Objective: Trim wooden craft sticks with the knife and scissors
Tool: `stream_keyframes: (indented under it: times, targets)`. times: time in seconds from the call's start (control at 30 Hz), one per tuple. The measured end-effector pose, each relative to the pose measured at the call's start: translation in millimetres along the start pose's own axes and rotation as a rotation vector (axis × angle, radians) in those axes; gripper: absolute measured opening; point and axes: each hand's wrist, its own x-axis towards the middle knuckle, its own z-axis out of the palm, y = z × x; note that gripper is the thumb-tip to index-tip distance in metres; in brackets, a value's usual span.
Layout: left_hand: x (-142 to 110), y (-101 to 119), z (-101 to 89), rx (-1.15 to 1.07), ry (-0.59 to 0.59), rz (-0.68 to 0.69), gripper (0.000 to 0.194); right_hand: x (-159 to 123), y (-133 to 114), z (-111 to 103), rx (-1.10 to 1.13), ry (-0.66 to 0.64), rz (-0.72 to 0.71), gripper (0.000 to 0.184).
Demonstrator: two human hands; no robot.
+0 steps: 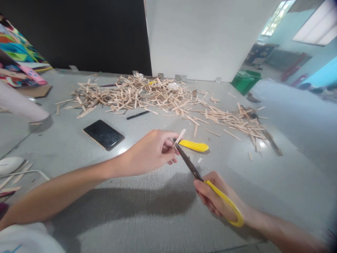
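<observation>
Between the thumb and fingers of my left hand is a short wooden craft stick, its rounded end pointing up. My right hand grips a pair of scissors by the yellow handles. The tips of the dark blades meet the stick close to my left fingertips. Just behind them a yellow utility knife lies on the grey surface. A small pale chip rests beside the blades.
A wide heap of craft sticks spreads along the back, with more sticks scattered to the right. A black phone and a black pen lie at left centre. A green bin stands at the back right.
</observation>
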Motion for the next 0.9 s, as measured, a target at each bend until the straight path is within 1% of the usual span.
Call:
stream_keyframes:
  times: [0.2,0.37,0.53,0.67,0.77,0.9]
  targets:
    - [-1.5,1.6,-0.8,0.021,-0.004,-0.006,0.013,1.2,2.6,0.6,-0.023,-0.001,0.013,0.074]
    - [-1.8,1.8,-0.8,0.052,0.006,-0.008,0.018,2.3,5.5,0.9,-0.038,-0.004,0.031,0.073]
    - [-2.5,1.9,-1.1,0.077,0.004,-0.001,0.011,1.7,3.8,1.5,-0.052,-0.006,0.012,0.075]
    - [-2.8,1.2,-1.6,0.091,-0.001,0.02,0.009,0.3,2.9,2.0,-0.028,-0.008,0.06,0.076]
    - [-3.1,0.4,-2.7,0.124,0.003,0.033,0.011,0.2,1.5,1.8,0.045,-0.082,0.083,0.081]
    - [-2.7,0.7,-4.4,0.185,-0.005,0.039,0.01,1.7,-1.7,-0.7,0.123,-0.183,0.026,0.085]
